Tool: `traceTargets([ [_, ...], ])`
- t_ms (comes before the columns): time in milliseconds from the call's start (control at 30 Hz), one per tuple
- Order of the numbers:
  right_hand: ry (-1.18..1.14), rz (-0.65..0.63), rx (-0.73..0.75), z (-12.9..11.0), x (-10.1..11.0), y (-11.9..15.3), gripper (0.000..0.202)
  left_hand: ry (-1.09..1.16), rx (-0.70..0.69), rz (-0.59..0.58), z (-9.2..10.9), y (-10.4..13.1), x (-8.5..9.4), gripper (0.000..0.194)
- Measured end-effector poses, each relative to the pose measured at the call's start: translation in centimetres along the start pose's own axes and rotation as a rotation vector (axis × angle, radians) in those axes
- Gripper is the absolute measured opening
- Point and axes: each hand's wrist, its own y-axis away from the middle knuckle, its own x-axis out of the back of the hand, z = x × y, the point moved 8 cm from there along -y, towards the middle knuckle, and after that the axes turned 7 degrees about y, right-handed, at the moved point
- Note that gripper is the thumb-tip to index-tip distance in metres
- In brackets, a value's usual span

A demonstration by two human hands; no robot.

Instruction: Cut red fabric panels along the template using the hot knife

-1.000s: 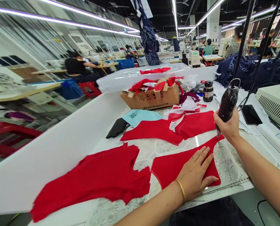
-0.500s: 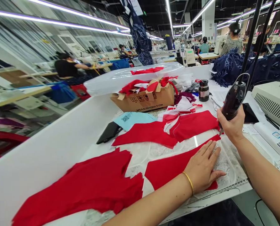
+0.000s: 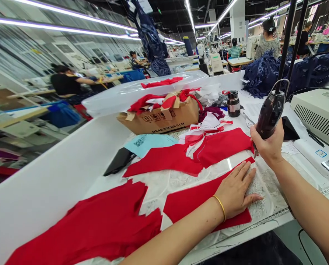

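My left hand [image 3: 234,193], a gold bangle at its wrist, lies flat with fingers spread on a red fabric panel [image 3: 186,203]. My right hand [image 3: 269,145] is wrapped round a black handheld power tool [image 3: 270,112] with a narrow metal tip pointing down. That tip is close to the far right corner of the panel; whether it touches the cloth I cannot tell. Just beyond lie two more red pieces, one at the left [image 3: 164,159] and one at the right [image 3: 225,145]. A stack of red cut fabric [image 3: 95,221] spreads over the table's left front.
Behind the cloth stand a cardboard box [image 3: 161,117] of red scraps and a dark jar [image 3: 233,104]. Light blue paper [image 3: 151,143] overlaps a black case [image 3: 118,162]. A beige vented machine [image 3: 319,114] sits right. A white side panel [image 3: 56,165] borders the left.
The view has turned slightly, so most things sit further left in it. My left hand stays on the panel, and my right hand keeps its grip on the tool.
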Motion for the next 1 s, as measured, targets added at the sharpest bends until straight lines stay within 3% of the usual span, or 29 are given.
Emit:
traceTargets([
  [500,0.033,0.024,0.018,-0.2,-0.3,0.2,0.032,-0.024,-0.025,0.013,-0.3,-0.1,-0.2,0.090],
  [667,0.013,0.043,-0.015,0.7,0.1,0.3,0.035,-0.024,-0.036,0.042,0.2,-0.1,1.3,0.090],
  [833,-0.014,0.070,0.010,0.3,1.2,0.2,0.036,-0.022,-0.042,0.063,1.7,3.4,3.6,0.080],
  [1000,-0.090,-0.108,-0.052,-2.4,1.5,3.1,0.033,-0.013,0.006,0.063,3.3,8.8,3.0,0.087],
])
